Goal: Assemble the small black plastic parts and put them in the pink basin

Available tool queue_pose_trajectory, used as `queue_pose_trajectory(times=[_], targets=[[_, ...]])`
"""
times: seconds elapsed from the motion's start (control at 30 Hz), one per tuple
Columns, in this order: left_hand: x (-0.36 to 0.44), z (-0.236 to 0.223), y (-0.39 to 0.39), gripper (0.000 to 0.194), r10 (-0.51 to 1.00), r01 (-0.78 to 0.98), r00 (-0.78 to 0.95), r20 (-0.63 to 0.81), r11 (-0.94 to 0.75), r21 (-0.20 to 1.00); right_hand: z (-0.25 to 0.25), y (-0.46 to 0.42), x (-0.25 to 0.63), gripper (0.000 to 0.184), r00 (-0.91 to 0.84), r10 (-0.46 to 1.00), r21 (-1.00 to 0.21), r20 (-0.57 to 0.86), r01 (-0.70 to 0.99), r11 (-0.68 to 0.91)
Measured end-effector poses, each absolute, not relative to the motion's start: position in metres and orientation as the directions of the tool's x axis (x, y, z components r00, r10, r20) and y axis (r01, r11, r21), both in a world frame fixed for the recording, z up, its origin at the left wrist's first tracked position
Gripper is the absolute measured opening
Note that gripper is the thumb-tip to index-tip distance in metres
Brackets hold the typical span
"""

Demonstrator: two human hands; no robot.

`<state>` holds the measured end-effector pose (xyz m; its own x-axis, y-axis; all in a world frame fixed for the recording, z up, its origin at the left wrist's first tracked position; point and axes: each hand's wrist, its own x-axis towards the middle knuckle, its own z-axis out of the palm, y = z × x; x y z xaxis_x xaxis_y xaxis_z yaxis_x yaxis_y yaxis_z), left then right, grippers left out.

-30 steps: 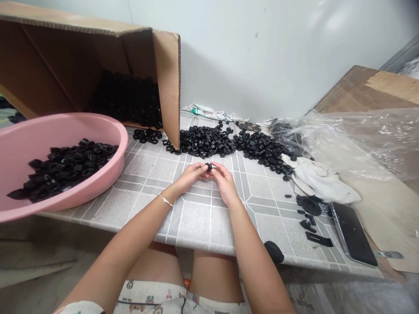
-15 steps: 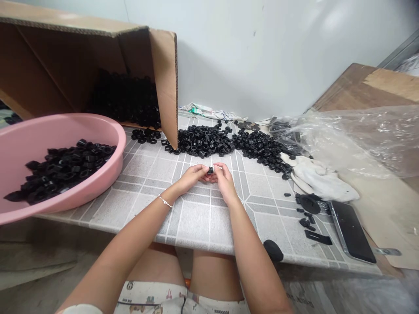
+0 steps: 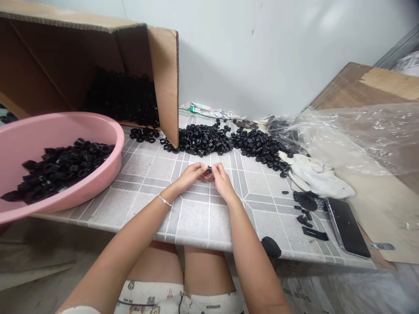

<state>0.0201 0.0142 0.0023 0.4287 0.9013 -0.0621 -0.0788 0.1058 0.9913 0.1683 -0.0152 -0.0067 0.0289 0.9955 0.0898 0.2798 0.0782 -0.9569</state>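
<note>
Between my fingertips, over the middle of the table, is a small black plastic part (image 3: 208, 169). My left hand (image 3: 193, 175) pinches it from the left, and my right hand (image 3: 221, 178) grips it from the right. The fingers cover most of it, so its exact shape is hidden. Just beyond my hands lies a pile of black ring-shaped parts (image 3: 206, 140). To its right, touching it, spreads a second pile of smaller black parts (image 3: 257, 146).
At left a pink basin (image 3: 113, 168) holds many black parts. Behind it a cardboard box (image 3: 165, 78) lies on its side with more inside. A white cloth (image 3: 310, 176), a phone (image 3: 347, 226) and clear plastic film (image 3: 353, 135) lie at right on the tiled-pattern tabletop (image 3: 196, 218).
My hands stay together on the black part, and the right fingers have closed slightly around it. The view has shifted a little; the piles look unchanged.
</note>
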Motion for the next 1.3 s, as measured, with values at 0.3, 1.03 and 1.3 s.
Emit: queue_pose_trajectory(times=[0.3, 1.03, 1.3], targets=[[0.0214, -0.0003, 0.0155, 0.048, 0.896, -0.096, 0.440, -0.055, 0.108, 0.989, -0.0024, -0.0196, 0.1650, 0.033, 0.033, 0.986, -0.920, 0.166, 0.364, 0.143], [0.0217, 0.0020, 0.0130, 0.043, 0.887, -0.050, 0.461, -0.013, 0.040, 0.998, -0.0021, -0.0218, 0.1618, 0.037, 0.039, 0.979, -0.862, 0.199, 0.483, 0.156], [0.0227, 0.0028, 0.0119, 0.045, 0.906, -0.033, 0.423, -0.026, 0.044, 0.998, -0.0028, -0.0178, 0.1622, 0.041, 0.105, 0.981, -0.927, 0.161, 0.358, 0.114]])
